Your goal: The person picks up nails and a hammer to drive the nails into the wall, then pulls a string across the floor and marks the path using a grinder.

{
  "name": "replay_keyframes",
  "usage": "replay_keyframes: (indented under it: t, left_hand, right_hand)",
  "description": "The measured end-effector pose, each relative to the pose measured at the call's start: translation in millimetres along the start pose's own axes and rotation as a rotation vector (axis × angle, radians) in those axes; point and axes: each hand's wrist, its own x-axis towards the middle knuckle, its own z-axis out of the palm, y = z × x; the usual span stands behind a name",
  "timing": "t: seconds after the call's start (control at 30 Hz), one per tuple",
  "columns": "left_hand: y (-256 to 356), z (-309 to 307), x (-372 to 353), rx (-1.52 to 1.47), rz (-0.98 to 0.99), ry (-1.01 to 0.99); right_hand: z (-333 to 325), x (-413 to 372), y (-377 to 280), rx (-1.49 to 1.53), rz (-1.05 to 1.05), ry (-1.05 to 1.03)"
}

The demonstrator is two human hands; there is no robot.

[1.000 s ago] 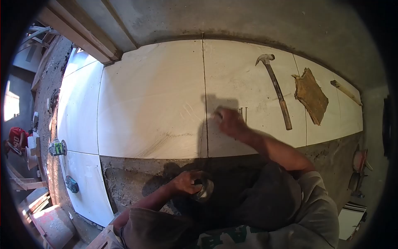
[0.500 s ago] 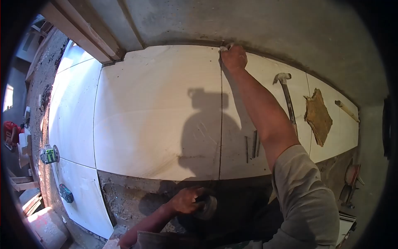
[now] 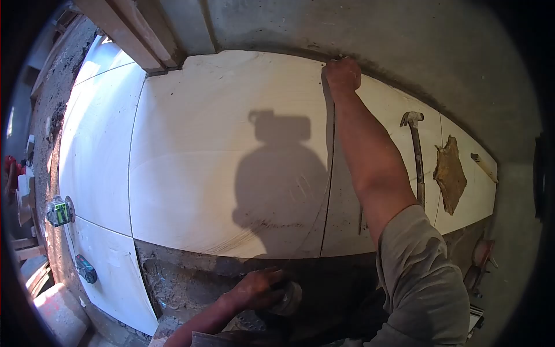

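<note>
My right hand (image 3: 343, 75) is closed at the far end of the seam between two large white floor tiles, close against the grey wall. Whatever its fingers hold is hidden. In shadow at the front edge of the big tile (image 3: 191, 144), my left hand (image 3: 257, 289) curls around a round greyish object (image 3: 290, 299); its kind is too dark to make out. A claw hammer (image 3: 417, 156) lies on the tile (image 3: 381, 115) to the right of my right forearm. Partly behind that arm is a thin dark rod (image 3: 361, 221).
A jagged brown piece (image 3: 450, 176) and a short wooden-looking stick (image 3: 484, 168) lie on the right-hand tiles. Two tool-like devices, one green and black (image 3: 59, 211), one teal (image 3: 86, 269), rest at left. Wooden door frame (image 3: 127, 34) stands upper left; rough mortar (image 3: 179, 277) borders the tiles.
The view has shifted, so the hammer and brown piece appear farther right and lower. My right hand stays at the wall end of the seam; my left hand stays by the round object.
</note>
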Motion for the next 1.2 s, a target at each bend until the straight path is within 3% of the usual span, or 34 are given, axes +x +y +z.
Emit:
replay_keyframes:
  t: [0.23,0.33,0.4,0.43,0.5,0.63,0.7,0.83,0.9,0.93,1.03,1.1,1.2]
  left_hand:
    - [-5.6,-0.3,-10.1,-0.009,-0.006,0.064]
    - [-5.1,-1.7,-12.3,0.010,0.006,0.084]
    - [-5.1,-2.1,-13.6,0.011,-0.023,0.075]
    - [-6.0,-1.6,-13.6,0.015,-0.019,0.078]
    - [-5.5,-1.9,-12.5,0.020,-0.009,0.085]
    - [-4.9,-3.1,-12.3,0.015,-0.023,0.080]
    - [-5.2,-3.4,-13.3,0.013,-0.027,0.072]
    - [-6.9,-2.5,-18.2,0.039,-0.065,0.076]
    - [-9.6,-0.3,-20.1,0.041,-0.070,0.080]
    - [-10.8,1.0,-21.3,0.053,-0.084,0.089]
    - [-12.8,-0.1,-23.8,0.064,-0.096,0.101]
    - [-13.2,-1.3,-24.0,0.062,-0.094,0.109]
    - [-12.5,-0.2,-25.9,0.068,-0.083,0.143]
  right_hand:
    - [-8.2,-6.2,-7.1,-0.045,-0.020,-0.016]
    - [9.4,4.3,-2.5,0.038,0.155,0.063]
    - [18.4,4.9,5.8,-0.482,-0.249,-0.026]
    - [23.6,5.7,8.3,-0.483,-0.249,-0.028]
    - [4.6,-5.4,-8.2,0.024,0.117,0.066]
    - [11.2,2.0,-2.0,-0.030,0.041,0.066]
    - [4.8,-2.2,-3.4,-0.312,-0.073,0.016]
    - [38.9,9.7,11.8,-0.036,-0.052,0.181]
    - [84.0,34.7,37.1,-0.520,-0.200,0.354]
    - [81.1,33.9,34.7,-0.517,-0.200,0.356]
    - [47.6,15.7,15.6,-0.445,-0.117,0.249]
    - [11.3,-4.3,-8.6,0.070,0.077,0.177]
    - [4.6,-8.2,-10.7,0.077,0.089,0.163]
